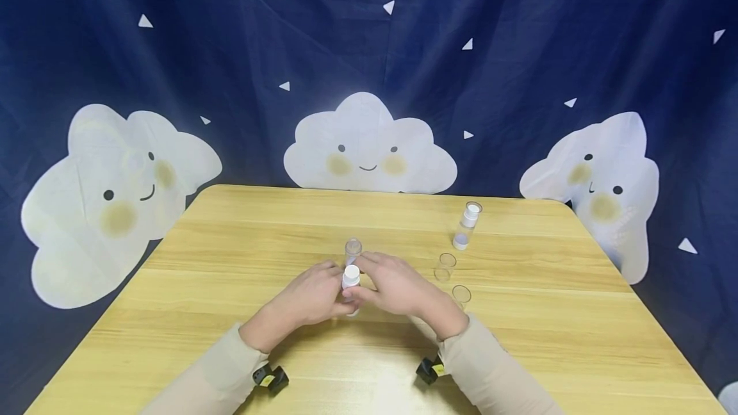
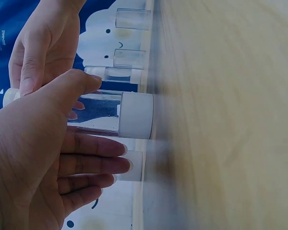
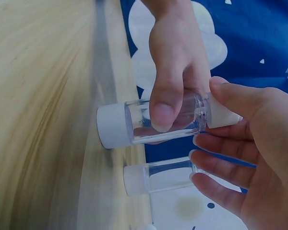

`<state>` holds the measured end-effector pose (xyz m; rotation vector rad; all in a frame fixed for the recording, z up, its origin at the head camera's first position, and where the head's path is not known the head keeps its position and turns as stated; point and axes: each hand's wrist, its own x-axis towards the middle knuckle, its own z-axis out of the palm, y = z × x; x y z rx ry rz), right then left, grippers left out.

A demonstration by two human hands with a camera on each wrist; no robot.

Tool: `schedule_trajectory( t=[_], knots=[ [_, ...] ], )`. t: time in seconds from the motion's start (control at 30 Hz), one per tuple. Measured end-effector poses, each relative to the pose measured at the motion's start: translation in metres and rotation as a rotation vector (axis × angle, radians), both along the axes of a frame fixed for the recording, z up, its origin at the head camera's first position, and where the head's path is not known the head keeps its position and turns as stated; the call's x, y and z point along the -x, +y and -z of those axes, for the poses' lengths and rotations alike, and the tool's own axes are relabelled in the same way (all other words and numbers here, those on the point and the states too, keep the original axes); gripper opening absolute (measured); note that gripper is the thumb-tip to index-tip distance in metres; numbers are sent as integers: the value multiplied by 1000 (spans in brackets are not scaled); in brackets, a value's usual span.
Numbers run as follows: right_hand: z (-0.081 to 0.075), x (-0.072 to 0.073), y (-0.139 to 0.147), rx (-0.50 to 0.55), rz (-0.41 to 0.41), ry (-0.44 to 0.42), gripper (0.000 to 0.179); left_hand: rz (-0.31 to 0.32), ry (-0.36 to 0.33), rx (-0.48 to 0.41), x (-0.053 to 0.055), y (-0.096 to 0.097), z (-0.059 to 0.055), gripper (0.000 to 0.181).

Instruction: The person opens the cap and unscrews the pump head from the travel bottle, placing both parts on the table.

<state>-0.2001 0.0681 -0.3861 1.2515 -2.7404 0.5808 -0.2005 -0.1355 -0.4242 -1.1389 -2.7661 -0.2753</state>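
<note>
A clear bottle with a white base point(image 3: 114, 125) and white top point(image 1: 351, 275) stands upright on the table. My left hand point(image 1: 311, 293) grips its transparent body point(image 2: 103, 112), with the thumb on one side. Around the white top, my right hand point(image 1: 398, 284) holds the bottle between thumb and index finger; its other fingers point(image 3: 223, 167) extend beside the bottle. Just behind stands a second clear bottle point(image 1: 353, 248) with a white base point(image 3: 136, 179), partly hidden by the hands in the head view.
Toward the back right stands another clear bottle point(image 1: 466, 228) with white parts and a clear cover. Two clear open-rimmed cylinders point(image 1: 445, 268) point(image 1: 461, 296) stand nearer, right of my right hand. A dark blue curtain point(image 1: 369, 50) hangs behind the wooden table point(image 1: 259, 223).
</note>
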Motion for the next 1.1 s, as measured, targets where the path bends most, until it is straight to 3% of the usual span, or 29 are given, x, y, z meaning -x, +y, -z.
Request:
schedule_trajectory(
  t=[0.4, 0.6, 0.87, 1.1],
  knots=[
    [-1, 3, 4, 44, -66, -135, 33, -10, 5, -6, -1, 0, 1, 32],
    [-3, 5, 9, 33, -45, -169, 49, -30, -4, 7, 0, -1, 1, 41],
    [-5, 2, 8, -17, 49, -34, 56, -22, -11, 1, 0, -1, 2, 40],
    [-1, -4, 0, -69, 101, 114, 58, -6, 24, 8, 1, 0, 1, 33]
  ],
)
